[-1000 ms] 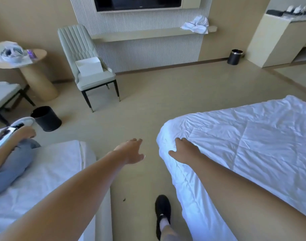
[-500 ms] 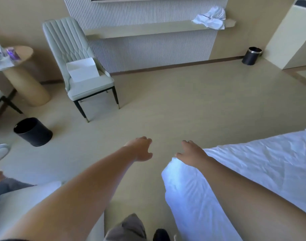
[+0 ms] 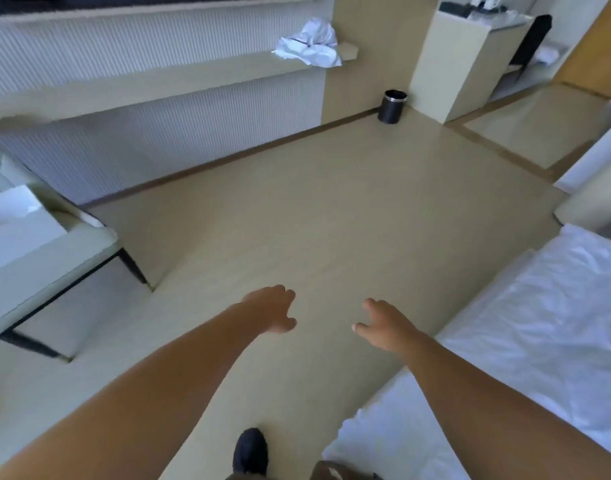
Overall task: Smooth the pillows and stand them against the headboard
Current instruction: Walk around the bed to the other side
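No pillow and no headboard are in view. My left hand (image 3: 273, 311) and my right hand (image 3: 383, 323) both reach forward over the beige floor, fingers loosely apart, holding nothing. A bed with a white crumpled cover (image 3: 526, 358) fills the lower right; my right forearm passes over its near corner, and the hand itself is off the bed, above the floor.
A pale green chair (image 3: 44, 258) with a white box (image 3: 13, 223) on its seat stands at the left. A wall shelf carries crumpled white cloth (image 3: 309, 45). A small black bin (image 3: 392, 106) sits beside a cream cabinet (image 3: 467, 60). My black shoe (image 3: 250, 452) is below.
The view has swung right and forward: the chair slid to the left edge, the bed shifted right. My right hand has come off the bed corner and now hovers over the floor.
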A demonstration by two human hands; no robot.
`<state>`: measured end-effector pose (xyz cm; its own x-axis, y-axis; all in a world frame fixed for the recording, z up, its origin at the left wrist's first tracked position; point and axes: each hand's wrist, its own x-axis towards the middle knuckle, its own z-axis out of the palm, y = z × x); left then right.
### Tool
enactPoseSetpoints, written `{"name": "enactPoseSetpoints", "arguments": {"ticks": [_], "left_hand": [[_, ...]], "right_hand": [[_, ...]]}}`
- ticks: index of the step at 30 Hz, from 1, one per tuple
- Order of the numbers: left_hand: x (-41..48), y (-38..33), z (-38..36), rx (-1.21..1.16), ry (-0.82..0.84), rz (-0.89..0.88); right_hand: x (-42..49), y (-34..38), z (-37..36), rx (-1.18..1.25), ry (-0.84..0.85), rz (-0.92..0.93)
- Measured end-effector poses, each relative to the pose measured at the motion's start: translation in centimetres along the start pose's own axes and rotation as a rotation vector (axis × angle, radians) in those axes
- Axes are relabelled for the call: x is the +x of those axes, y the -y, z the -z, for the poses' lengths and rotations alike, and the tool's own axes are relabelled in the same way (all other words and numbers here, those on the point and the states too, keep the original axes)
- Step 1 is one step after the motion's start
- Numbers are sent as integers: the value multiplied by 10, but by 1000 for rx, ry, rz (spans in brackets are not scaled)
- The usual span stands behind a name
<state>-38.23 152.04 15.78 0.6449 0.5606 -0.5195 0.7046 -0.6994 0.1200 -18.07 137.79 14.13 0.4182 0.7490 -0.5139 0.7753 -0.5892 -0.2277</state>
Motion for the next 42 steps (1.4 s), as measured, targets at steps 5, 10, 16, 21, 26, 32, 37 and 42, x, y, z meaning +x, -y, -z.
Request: {"name": "enactPoseSetpoints", "arguments": {"ticks": [5, 10, 16, 21, 26, 32, 37, 42], "left_hand": [[95, -10, 64, 77, 13, -178], [195, -49, 118, 133, 42, -312], [329, -126, 183, 89, 50, -457], [429, -203, 227, 203, 116, -529], [519, -274, 262, 295, 137, -623], [659, -366, 310, 337, 159, -750], [773, -448, 364, 405, 169, -860], [858, -535, 413, 463, 186, -972]], "right_hand": [[54, -18, 41, 136, -28, -172], [120, -61, 84, 266, -111, -302], [209, -146, 149, 371, -163, -375], [255, -224, 206, 415, -148, -490], [302, -287, 254, 487, -173, -581], [391, -379, 318, 524, -178, -685], [457, -448, 382, 568, -193, -772], [494, -514, 434, 621, -179, -879]]}}
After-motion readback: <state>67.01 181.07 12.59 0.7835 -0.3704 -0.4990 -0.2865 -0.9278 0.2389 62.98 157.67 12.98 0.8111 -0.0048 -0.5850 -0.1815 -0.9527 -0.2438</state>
